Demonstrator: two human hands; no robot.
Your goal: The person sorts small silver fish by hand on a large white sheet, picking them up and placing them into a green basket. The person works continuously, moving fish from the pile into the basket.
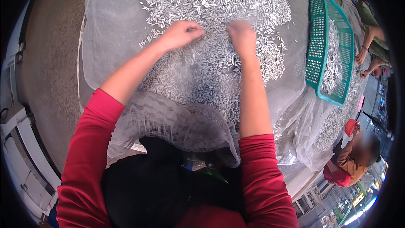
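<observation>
Many small, oblong, silvery-grey pieces (219, 61) lie in a wide spread on a pale mesh sheet (114, 29). My left hand (181, 34) hovers over the middle of them, its thumb and fingers curled together in a pinch. Whatever may be between those fingertips is too small to make out. To its right, my right hand (242, 36) is low over the same pieces, smeared by motion. Its fingers point down and are partly hidden behind the hand. A gap separates the two hands, with loose pieces showing between them.
A green plastic basket (317, 42) holding more silvery pieces stands to the right. Bunched netting (185, 122) lies along the near edge, close to my body. Farther right are a seated person (348, 160) with a red container (350, 126) and another person's hands (362, 57).
</observation>
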